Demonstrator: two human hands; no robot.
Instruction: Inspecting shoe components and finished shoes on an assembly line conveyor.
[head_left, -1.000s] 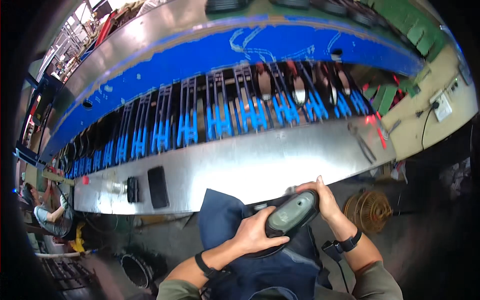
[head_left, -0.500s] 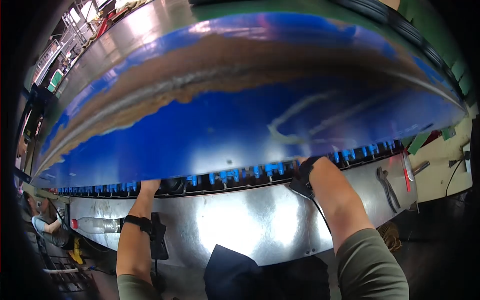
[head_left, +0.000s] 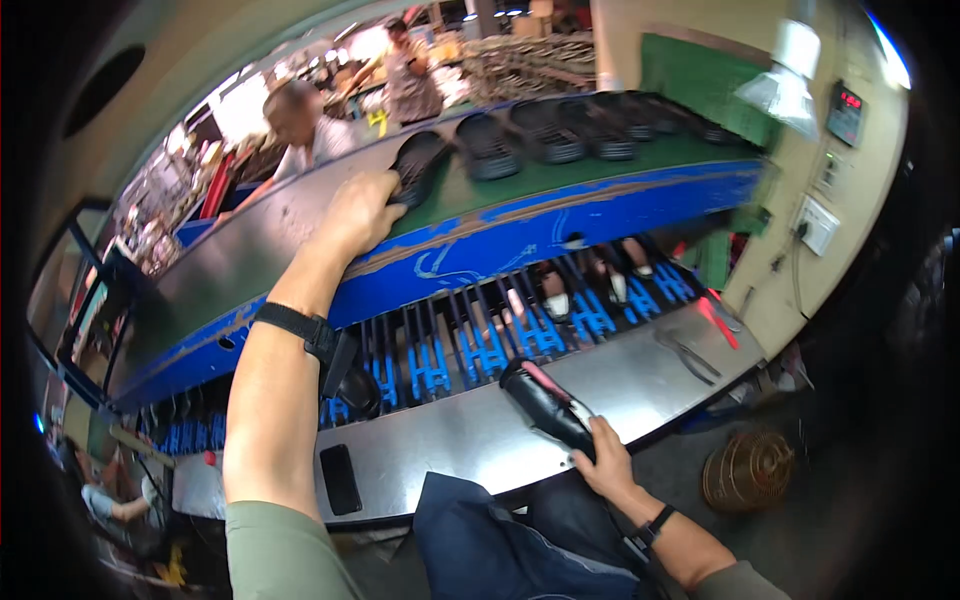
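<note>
Up on the green conveyor belt, my left hand [head_left: 365, 212] closes its fingers on the near-left edge of a black shoe sole [head_left: 420, 165]. More black soles [head_left: 545, 130] lie in a row to its right. Low over the metal table, my right hand [head_left: 606, 460] grips one end of a black shoe [head_left: 545, 402] with a pink and white strip along its opening. Another dark shoe [head_left: 358, 390] sits beneath my left forearm, partly hidden by the wrist strap.
Blue rack holders [head_left: 480, 350] line the space under the blue ledge [head_left: 490, 240], some bearing shoes. A phone [head_left: 340, 479] and pliers [head_left: 690, 358] lie on the metal table [head_left: 440, 455]. Two people stand beyond the belt. A lamp [head_left: 785, 90] hangs at the far right.
My view has lifted from close over the blue ledge. Both hands have come out from under it: the left is up at a sole on the belt, the right now holds a black shoe.
</note>
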